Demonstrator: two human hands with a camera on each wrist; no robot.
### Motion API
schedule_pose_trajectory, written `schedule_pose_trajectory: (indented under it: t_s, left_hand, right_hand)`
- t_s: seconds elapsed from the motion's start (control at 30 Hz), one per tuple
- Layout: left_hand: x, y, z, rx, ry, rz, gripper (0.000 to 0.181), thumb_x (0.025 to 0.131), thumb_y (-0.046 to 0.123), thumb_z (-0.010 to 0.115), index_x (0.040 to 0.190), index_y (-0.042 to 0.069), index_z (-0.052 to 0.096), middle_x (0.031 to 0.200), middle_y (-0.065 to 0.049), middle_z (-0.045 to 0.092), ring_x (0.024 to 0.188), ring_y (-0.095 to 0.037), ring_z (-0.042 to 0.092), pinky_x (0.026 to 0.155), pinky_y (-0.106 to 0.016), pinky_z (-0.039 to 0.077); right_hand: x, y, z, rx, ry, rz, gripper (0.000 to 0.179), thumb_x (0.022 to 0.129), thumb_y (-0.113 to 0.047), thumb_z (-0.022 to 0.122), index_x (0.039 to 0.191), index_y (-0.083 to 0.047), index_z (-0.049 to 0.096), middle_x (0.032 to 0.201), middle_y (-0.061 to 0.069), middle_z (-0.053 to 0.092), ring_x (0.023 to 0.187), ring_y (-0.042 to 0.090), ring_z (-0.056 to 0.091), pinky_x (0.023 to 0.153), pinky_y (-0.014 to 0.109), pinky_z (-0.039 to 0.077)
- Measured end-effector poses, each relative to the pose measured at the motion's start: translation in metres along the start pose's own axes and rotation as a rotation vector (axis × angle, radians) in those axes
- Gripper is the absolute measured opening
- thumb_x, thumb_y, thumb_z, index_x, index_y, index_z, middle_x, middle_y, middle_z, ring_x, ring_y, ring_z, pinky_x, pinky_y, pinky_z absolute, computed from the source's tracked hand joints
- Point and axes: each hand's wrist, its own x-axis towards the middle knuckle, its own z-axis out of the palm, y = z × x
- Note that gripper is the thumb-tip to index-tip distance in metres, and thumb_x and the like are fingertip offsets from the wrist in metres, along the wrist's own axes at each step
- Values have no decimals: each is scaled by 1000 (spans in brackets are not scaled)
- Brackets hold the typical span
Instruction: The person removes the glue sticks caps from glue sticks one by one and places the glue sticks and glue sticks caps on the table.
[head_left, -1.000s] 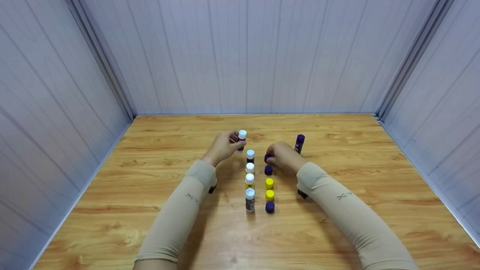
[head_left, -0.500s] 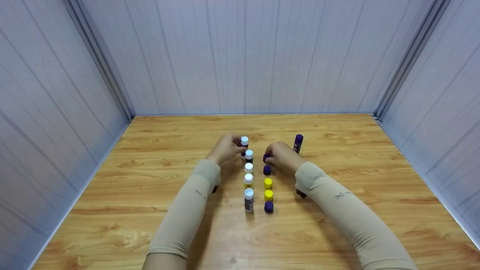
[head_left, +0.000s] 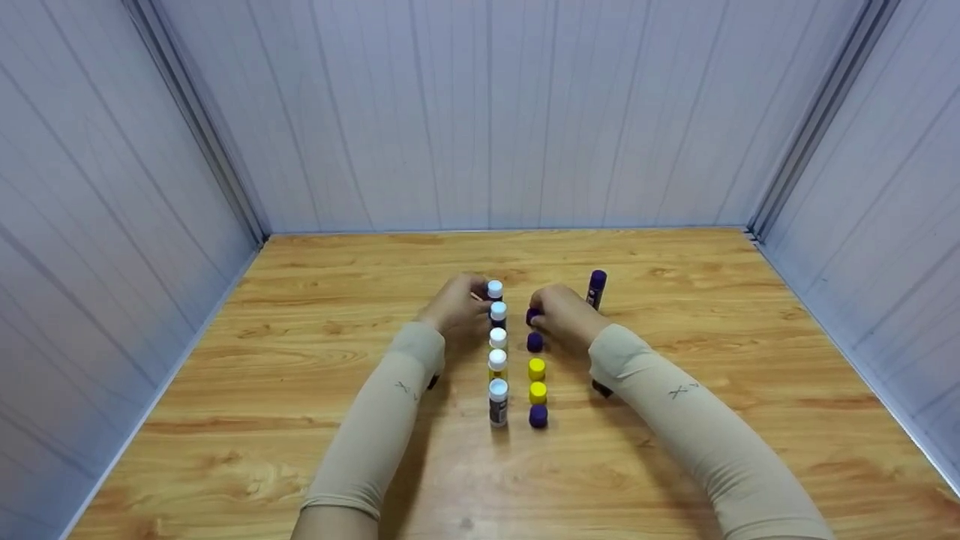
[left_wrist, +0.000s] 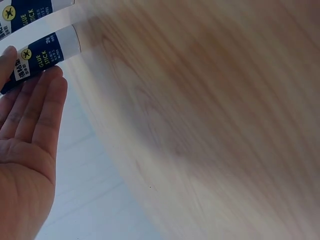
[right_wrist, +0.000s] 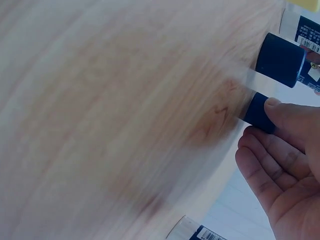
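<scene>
My left hand (head_left: 456, 304) pinches a glue stick (left_wrist: 40, 57) between thumb and fingers; its label reads "GLUE STICK" in the left wrist view. In the head view its white top (head_left: 495, 288) stands upright at the far end of a row of white-topped glue sticks (head_left: 499, 405). Across from it, my right hand (head_left: 566, 311) pinches a small dark purple cap (right_wrist: 259, 111) at the far end of a line of caps. Nearer to me in that line are another purple cap (head_left: 535, 342), two yellow caps (head_left: 537, 368) and a purple cap (head_left: 538, 415).
A purple-capped glue stick (head_left: 596, 289) stands behind my right hand, to its right. The wooden tabletop (head_left: 225, 420) is bounded by a pale panel wall (head_left: 487, 112) at the back and by side walls left and right.
My left hand has brought its glue stick down, toward me and slightly right, to the far end of the row. The right hand stays at its cap.
</scene>
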Motion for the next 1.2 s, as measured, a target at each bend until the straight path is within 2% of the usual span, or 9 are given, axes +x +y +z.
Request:
schedule_pose_trajectory:
  t_s: [0.1,0.2,0.47,0.6,0.7,0.93,1.07,1.2]
  left_hand:
    - [0,0,1,0,0,19,10,105,10,73,113,10,78,113,-7,75,110,-22,69,104,-42,56]
    - [0,1,2,16,2,39,11,104,10,73,114,9,78,112,-8,76,110,-22,69,105,-42,56]
    - [1,0,3,5,-4,15,7,103,9,75,108,11,78,110,-5,76,108,-22,68,104,-42,55]
    - [1,0,2,26,-12,21,11,103,7,74,114,10,77,114,-7,76,113,-24,69,106,-43,56]
    - [0,1,-2,55,-20,-5,18,104,7,73,122,8,74,121,-9,74,117,-27,68,107,-45,56]
    - [-4,3,-19,158,-34,-40,39,103,11,75,139,0,64,131,-19,70,122,-34,67,106,-49,56]
    - [-9,2,-31,190,-27,-33,42,104,12,73,141,-2,63,132,-20,69,122,-35,67,105,-49,56]
    - [-15,0,-40,238,-11,-13,40,105,14,72,140,-2,64,134,-20,69,123,-35,66,106,-49,56]
  right_hand:
    - [0,1,1,-28,11,-29,11,105,-10,70,103,-3,78,98,11,78,88,22,68,82,41,59]
    - [1,3,1,-46,21,-28,13,105,-10,70,110,0,77,105,14,78,94,25,71,87,44,61]
    - [3,4,3,-40,-18,31,27,106,-14,70,127,2,72,119,19,76,105,28,71,95,47,61]
    - [2,1,-1,-35,-34,64,44,104,-15,72,144,2,63,128,20,73,113,30,70,102,47,60]
    - [-1,-3,-10,-39,-25,54,49,104,-15,73,148,2,60,132,22,71,118,34,70,103,50,59]
    - [-9,-5,-46,-126,62,-7,48,104,-18,73,145,3,61,141,26,67,128,42,67,107,56,57]
    - [-14,1,-66,-151,98,11,49,104,-19,73,146,3,62,145,26,65,133,44,64,109,58,55]
    - [-19,10,-81,-138,101,58,52,104,-19,73,148,3,60,151,25,62,136,44,62,112,60,53]
